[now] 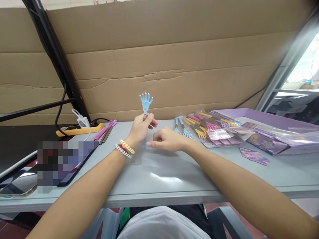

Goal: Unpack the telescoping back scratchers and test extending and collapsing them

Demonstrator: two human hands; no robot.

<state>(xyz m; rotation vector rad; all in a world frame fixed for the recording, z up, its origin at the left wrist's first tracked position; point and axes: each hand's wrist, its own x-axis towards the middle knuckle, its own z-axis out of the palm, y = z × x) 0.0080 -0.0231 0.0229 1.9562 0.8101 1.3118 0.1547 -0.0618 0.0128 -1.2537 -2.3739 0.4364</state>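
My left hand [140, 128] holds a light-blue hand-shaped back scratcher [146, 102] upright by its handle, above the grey table [159, 179]. Beaded and coiled bracelets sit on that wrist. My right hand [166, 140] rests just right of it, fingers curled and pinching what looks like a clear plastic sleeve [139, 156] that hangs below the scratcher. A pile of more scratchers [199, 126] in blue, pink and yellow lies to the right of my right hand.
Purple printed cards and clear bags [254, 139] lie at the right beside a lilac tray [271, 119]. A pink scratcher [104, 131], a yellow power strip [79, 129] and a phone [72, 166] are at the left. A cardboard wall [174, 66] stands behind.
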